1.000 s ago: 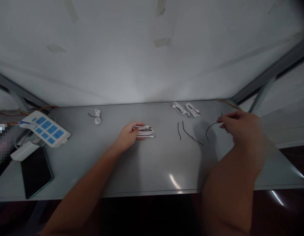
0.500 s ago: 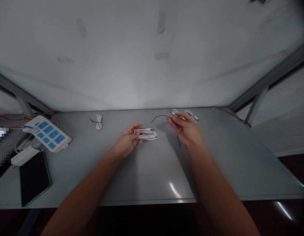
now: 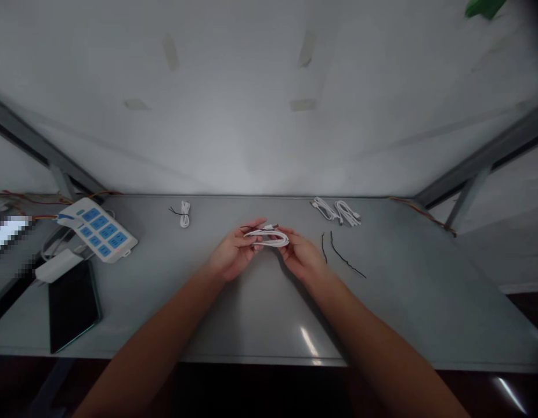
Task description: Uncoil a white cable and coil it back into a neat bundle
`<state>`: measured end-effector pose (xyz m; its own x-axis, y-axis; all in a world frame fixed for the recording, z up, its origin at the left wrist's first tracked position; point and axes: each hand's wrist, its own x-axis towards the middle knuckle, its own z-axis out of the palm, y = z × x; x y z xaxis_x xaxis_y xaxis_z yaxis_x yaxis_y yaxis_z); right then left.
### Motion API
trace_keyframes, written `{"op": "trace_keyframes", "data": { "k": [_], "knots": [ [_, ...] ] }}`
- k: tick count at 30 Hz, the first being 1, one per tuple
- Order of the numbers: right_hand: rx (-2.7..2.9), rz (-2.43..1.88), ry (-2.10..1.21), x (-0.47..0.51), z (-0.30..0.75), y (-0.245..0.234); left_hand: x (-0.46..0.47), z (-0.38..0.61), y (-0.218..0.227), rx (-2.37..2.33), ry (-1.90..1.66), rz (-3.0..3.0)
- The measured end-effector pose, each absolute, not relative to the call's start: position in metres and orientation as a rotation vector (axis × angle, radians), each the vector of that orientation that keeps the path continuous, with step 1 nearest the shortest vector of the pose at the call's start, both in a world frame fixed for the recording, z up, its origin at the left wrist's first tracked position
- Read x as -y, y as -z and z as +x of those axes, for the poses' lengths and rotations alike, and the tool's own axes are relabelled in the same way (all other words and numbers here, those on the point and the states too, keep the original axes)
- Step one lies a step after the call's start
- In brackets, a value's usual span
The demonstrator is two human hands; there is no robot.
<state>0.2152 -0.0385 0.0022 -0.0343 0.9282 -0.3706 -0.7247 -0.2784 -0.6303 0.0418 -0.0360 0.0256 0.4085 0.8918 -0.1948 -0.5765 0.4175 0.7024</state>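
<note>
Over the middle of the table, a coiled white USB cable (image 3: pixel 275 237) is held between my two hands, its plug pointing up and right. My left hand (image 3: pixel 231 249) is closed on the coil's left end, fingers and thumb pinching it. A thin black twist tie (image 3: pixel 255 228) lies across the top of the coil near the left fingertips. My right hand (image 3: pixel 301 252) is closed on the coil's right end, some of its fingers hidden behind the cable. Just right of that hand, a short black twist tie (image 3: pixel 324 248) and a longer bent tie (image 3: pixel 347 261) lie on the table.
Two coiled white cables (image 3: pixel 347 213) lie at the back right. A tied cable (image 3: pixel 185 214) sits at the back left. Farther left are a power strip (image 3: pixel 98 229), a white adapter (image 3: pixel 58 266) and a dark tablet (image 3: pixel 73 307). A wall (image 3: pixel 251 145) rises behind the table.
My right hand has moved left from the back-right cables and now grips the coil. A black tie now lies over the coil, and two ties show on the table. The view has shifted slightly.
</note>
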Motion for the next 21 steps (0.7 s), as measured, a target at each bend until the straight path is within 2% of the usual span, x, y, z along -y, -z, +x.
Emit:
{"op": "trace_keyframes", "data": {
  "k": [10, 21],
  "knots": [
    [0.153, -0.861, -1.552, 0.027, 0.233, -0.013, 0.036, 0.046, -0.028, -0.659, -0.964, 0.493],
    [0.665, -1.043, -1.758, 0.045, 0.216, -0.007, 0.029, 0.039, -0.026, -0.638, -1.024, 0.468]
  ]
}}
